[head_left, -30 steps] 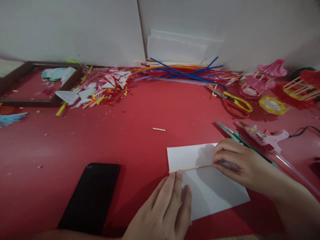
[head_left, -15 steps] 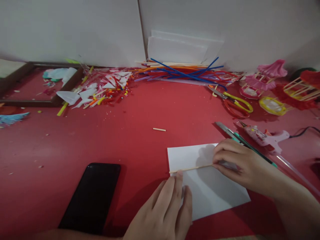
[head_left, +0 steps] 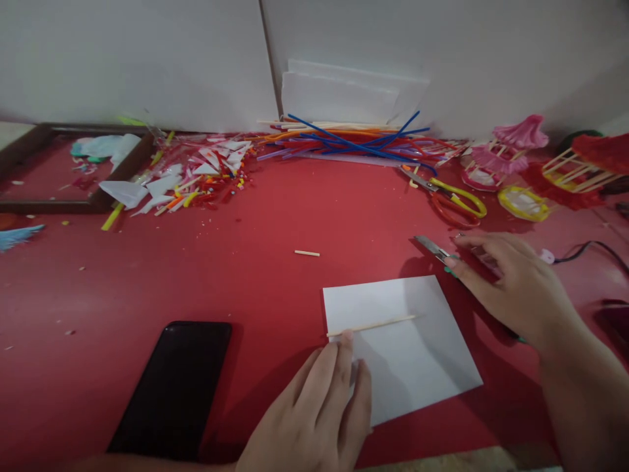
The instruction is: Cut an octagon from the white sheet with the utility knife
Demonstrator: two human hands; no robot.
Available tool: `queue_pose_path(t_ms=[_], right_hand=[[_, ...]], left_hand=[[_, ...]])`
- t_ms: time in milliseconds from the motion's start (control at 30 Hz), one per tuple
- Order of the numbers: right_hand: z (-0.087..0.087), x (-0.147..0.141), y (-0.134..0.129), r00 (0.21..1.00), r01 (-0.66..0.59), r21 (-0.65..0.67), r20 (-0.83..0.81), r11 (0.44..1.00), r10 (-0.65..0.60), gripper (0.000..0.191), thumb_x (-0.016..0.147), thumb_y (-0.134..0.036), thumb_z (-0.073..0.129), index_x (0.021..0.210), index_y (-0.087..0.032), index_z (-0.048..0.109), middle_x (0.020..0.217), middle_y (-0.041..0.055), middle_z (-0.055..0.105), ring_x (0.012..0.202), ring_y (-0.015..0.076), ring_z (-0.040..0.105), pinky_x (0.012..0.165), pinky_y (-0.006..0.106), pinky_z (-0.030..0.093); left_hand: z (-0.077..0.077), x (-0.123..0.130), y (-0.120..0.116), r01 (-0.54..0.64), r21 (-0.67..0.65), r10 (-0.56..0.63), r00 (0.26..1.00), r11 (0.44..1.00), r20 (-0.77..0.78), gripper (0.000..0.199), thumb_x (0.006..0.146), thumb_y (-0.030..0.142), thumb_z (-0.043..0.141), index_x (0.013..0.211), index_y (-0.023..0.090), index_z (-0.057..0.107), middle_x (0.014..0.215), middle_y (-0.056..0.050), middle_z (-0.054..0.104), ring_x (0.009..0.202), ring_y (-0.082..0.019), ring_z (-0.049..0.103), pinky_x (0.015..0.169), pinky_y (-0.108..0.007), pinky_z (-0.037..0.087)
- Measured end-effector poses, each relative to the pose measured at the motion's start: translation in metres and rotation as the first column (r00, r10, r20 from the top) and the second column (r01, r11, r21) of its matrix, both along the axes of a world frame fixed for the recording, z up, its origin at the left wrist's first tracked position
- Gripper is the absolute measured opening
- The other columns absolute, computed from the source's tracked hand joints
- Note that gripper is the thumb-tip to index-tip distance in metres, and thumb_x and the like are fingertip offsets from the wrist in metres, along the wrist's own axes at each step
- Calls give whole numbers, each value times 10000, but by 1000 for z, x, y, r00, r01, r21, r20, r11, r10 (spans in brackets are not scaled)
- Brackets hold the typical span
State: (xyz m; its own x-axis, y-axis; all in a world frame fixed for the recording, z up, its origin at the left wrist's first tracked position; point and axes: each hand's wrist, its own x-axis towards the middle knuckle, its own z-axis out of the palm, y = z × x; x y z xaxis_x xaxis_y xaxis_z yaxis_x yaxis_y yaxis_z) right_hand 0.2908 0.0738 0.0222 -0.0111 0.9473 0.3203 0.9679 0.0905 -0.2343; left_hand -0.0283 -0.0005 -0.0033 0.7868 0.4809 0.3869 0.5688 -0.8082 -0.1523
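Note:
A white sheet of paper lies on the red table, with a thin wooden stick resting slantwise across it. My left hand is stretched out at the paper's left side, one fingertip pressing on the stick near its left end. Beyond the paper's right edge, my right hand spreads thumb and fingers over a utility knife. The thumb is at the knife's body; whether it touches is unclear. The hand hides most of the knife, the green pen-like tool and the glue gun beneath it.
A black phone lies at lower left. A short stick piece lies mid-table. Scissors, colourful pipe cleaners, paper scraps and a brown frame are farther back. Pink and red craft models stand at right.
My right hand has let go of the stick's right end and moved right, over the utility knife. My left fingertip stays on the stick. The whole view has shifted slightly.

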Motion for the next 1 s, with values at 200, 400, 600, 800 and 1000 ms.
queue_pose_path(t_ms=[200, 400, 600, 800, 1000], right_hand=[[-7, 3, -4, 997, 56, -54, 57, 997, -53, 325, 927, -456, 514, 1101, -195, 601, 1102, 178, 682, 1084, 385, 616, 925, 562, 461], [-22, 16, -3, 991, -36, -156, 119, 987, 55, 266, 944, -476, 487, 1013, -235, 576, 1001, 126, 658, 963, 357, 633, 800, 542, 497], [0, -11, -13, 980, 62, -43, 190, 997, -52, 222, 958, -356, 462, 1075, -211, 583, 1014, 138, 686, 821, 318, 668, 618, 415, 488], [19, -51, -20, 905, -416, -95, 49, 904, 422, 246, 978, -226, 451, 1089, -227, 671, 1027, 69, 743, 916, 235, 702, 768, 361, 542], [18, -72, -16, 782, -588, -262, 59, 765, 621, 306, 901, -98, 477, 1075, -225, 694, 984, 56, 748, 839, 231, 701, 720, 371, 563]], left_hand=[[-1, -1, -2, 4, 0, -4, 1000, 1000, 17, 350, 862, 162, 612, 1195, 54, 617, 1208, -224, 678, 1136, -336, 649, 916, -388, 555], [-1, 0, -1, -7, 0, 7, 1000, 1000, 0, 335, 898, 186, 602, 1204, 51, 604, 1221, -218, 674, 1169, -330, 632, 977, -399, 529], [0, 1, -1, -4, 9, 4, 1000, 1000, 6, 334, 905, 240, 617, 1177, 46, 605, 1199, -211, 685, 1161, -319, 634, 1014, -410, 499], [-3, 2, -1, 1, 14, -1, 1000, 1000, 8, 306, 928, 195, 533, 1183, 38, 595, 1207, -232, 673, 1143, -319, 643, 1032, -426, 458], [-4, 3, -1, 5, 25, -6, 1000, 1000, 13, 296, 886, 155, 550, 1153, 42, 608, 1178, -225, 690, 1118, -326, 660, 1015, -426, 470]])
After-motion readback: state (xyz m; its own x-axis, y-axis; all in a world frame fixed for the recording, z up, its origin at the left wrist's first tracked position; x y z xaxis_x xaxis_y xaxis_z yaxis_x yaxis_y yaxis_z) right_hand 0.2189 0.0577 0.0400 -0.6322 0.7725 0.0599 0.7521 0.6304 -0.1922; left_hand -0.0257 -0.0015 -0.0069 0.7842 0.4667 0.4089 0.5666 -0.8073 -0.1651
